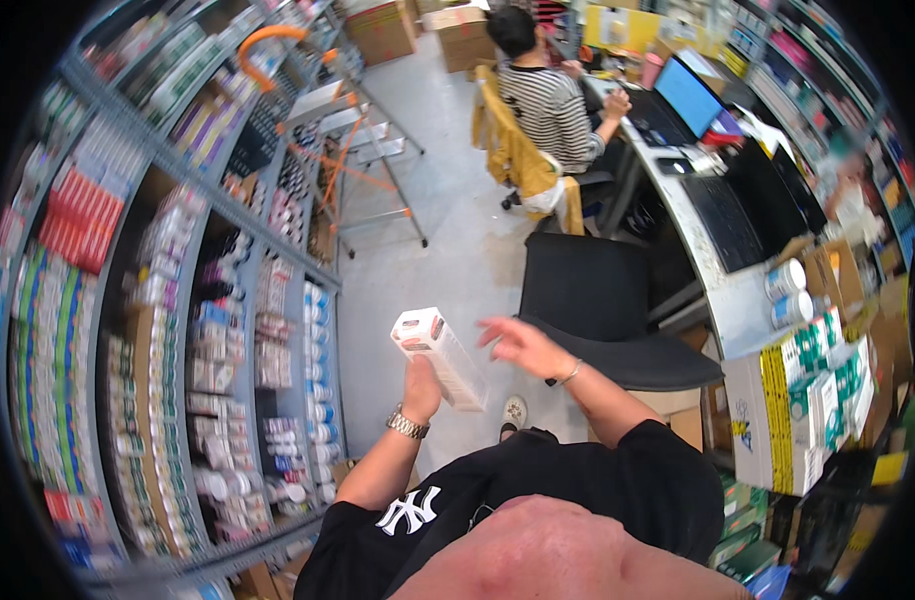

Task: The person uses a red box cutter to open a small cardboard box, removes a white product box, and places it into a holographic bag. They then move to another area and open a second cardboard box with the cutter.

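Note:
My left hand [421, 391], with a metal-band watch on the wrist, grips a tall white carton [451, 367] with red and dark print. The carton is tilted, its top end pointing up and left. To its right, my right hand [519, 345] is held in the air with its fingers apart and nothing in them. A thin bracelet circles that wrist. A gap of floor shows between the right hand and the carton.
Metal shelving [266, 259] packed with boxes and bottles lines the left. A stepladder [367, 142] stands ahead. A seated person [551, 105] works at a desk [690, 244] with laptops. Near my right arm are a black chair [585, 277] and a carton of green-white packs [750, 420].

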### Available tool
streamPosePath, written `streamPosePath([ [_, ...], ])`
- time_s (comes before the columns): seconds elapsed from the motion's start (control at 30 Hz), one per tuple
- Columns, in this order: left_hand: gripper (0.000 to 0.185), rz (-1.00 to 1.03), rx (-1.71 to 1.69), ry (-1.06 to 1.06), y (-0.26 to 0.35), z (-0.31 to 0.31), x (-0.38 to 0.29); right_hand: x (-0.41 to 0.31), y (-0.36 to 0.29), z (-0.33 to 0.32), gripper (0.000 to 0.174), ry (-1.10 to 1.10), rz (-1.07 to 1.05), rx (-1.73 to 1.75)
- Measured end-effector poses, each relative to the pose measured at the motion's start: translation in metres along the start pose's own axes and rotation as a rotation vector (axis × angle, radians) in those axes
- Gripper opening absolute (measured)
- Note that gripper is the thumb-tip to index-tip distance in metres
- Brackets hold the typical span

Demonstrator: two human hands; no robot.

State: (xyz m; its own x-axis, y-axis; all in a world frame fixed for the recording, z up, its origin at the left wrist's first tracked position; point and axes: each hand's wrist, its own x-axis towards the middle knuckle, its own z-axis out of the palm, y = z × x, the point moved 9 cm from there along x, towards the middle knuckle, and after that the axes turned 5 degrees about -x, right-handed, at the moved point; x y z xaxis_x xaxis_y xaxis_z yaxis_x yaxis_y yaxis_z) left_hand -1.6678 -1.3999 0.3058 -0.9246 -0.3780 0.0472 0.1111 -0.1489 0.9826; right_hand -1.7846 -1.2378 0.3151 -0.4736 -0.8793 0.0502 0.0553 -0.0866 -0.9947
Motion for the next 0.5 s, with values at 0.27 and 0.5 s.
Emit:
streamPosePath([
  [0.27, 0.09, 0.096, 0.04, 0.205, 0.059, -0.09, -0.194, -0.037, 0.042, 0.289, 0.068, -0.922, 0.396, 0.327],
  [0.5, 0.048, 0.261, 0.262, 0.809, 0.077, -0.171, -0.514, -0.173, 0.077, 0.497, 0.072, -1.123, 0.45, 0.127],
])
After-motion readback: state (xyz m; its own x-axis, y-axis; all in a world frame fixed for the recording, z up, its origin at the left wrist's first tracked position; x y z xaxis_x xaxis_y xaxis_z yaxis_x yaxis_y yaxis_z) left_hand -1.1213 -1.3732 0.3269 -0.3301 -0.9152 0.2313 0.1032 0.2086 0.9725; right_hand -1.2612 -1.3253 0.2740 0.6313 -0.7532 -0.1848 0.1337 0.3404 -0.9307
